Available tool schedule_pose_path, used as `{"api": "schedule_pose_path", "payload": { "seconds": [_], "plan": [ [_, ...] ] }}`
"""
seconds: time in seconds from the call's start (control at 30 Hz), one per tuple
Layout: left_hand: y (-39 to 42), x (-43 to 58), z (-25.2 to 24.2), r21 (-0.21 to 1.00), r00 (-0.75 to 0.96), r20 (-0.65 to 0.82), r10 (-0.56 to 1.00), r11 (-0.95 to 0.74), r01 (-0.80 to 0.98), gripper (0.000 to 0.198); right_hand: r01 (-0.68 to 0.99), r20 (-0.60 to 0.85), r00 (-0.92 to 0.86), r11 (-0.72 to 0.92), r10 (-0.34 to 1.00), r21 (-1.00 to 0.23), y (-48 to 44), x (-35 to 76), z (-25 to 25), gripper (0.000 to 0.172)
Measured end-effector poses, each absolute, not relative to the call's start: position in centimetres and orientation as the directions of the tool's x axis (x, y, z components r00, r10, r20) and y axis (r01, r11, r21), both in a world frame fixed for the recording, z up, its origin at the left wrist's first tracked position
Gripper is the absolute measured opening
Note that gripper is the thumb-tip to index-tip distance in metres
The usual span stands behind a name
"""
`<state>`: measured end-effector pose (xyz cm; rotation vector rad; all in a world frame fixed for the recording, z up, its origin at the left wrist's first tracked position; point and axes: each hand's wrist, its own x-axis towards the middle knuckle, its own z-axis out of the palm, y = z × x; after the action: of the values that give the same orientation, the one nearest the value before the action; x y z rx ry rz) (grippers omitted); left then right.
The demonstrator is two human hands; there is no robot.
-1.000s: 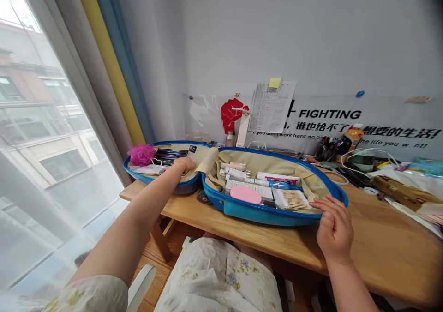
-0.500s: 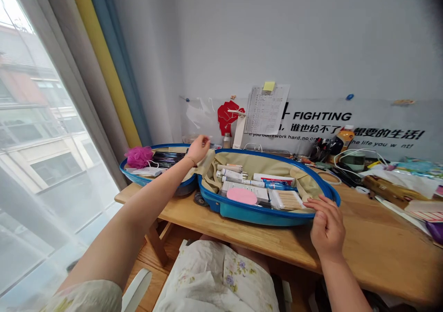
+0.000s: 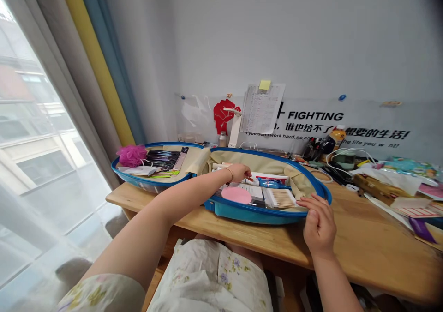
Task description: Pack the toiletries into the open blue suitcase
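A small blue suitcase (image 3: pixel 249 213) lies open on the wooden desk (image 3: pixel 363 243), both halves lined in beige. My left hand (image 3: pixel 239 172) reaches into the right half, fingers curled over white tubes and a red-and-white box (image 3: pixel 273 177); whether it grips one is unclear. A pink oval pad (image 3: pixel 236 195) and a pack of cotton swabs (image 3: pixel 281 198) lie just in front of it. My right hand (image 3: pixel 318 222) rests on the suitcase's near right rim, fingers bent over the edge. The left half (image 3: pixel 148 182) holds a pink bath puff (image 3: pixel 130 155) and dark flat packets (image 3: pixel 162 159).
Cables, a green cup (image 3: pixel 342 159), an orange bottle (image 3: pixel 334 138) and packets clutter the desk's right side. A sheet of paper (image 3: pixel 261 109) and a "FIGHTING" banner hang on the wall. Window and curtains stand at the left; my lap in floral fabric (image 3: pixel 214 275) is below.
My left hand has moved from the left half of the suitcase, past the hinge, into the right half over the tubes. My right hand stayed on the rim.
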<state>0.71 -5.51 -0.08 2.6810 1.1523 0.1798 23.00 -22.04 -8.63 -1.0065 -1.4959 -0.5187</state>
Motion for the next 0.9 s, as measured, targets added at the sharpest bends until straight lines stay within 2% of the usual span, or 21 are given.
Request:
{"api": "schedule_pose_path", "payload": {
  "seconds": [0.4, 0.6, 0.9],
  "plan": [
    [-6.05, 0.65, -0.23, 0.156, 0.672, -0.071, 0.737, -0.658, 0.737, 0.019, 0.811, 0.946, 0.098, 0.526, 0.308, -0.255, -22.11, 22.92, -8.56, 0.033],
    [-6.09, 0.80, -0.22, 0.114, 0.652, -0.095, 0.752, -0.642, 0.758, 0.021, 0.807, 0.939, 0.117, 0.520, 0.323, -0.280, -22.15, 22.84, -8.52, 0.035],
    [-5.73, 1.16, -1.00, 0.107, 0.666, -0.155, 0.729, -0.658, 0.745, 0.030, 0.819, 0.948, 0.078, 0.523, 0.308, -0.237, -22.21, 22.90, -8.46, 0.031]
  ]
}}
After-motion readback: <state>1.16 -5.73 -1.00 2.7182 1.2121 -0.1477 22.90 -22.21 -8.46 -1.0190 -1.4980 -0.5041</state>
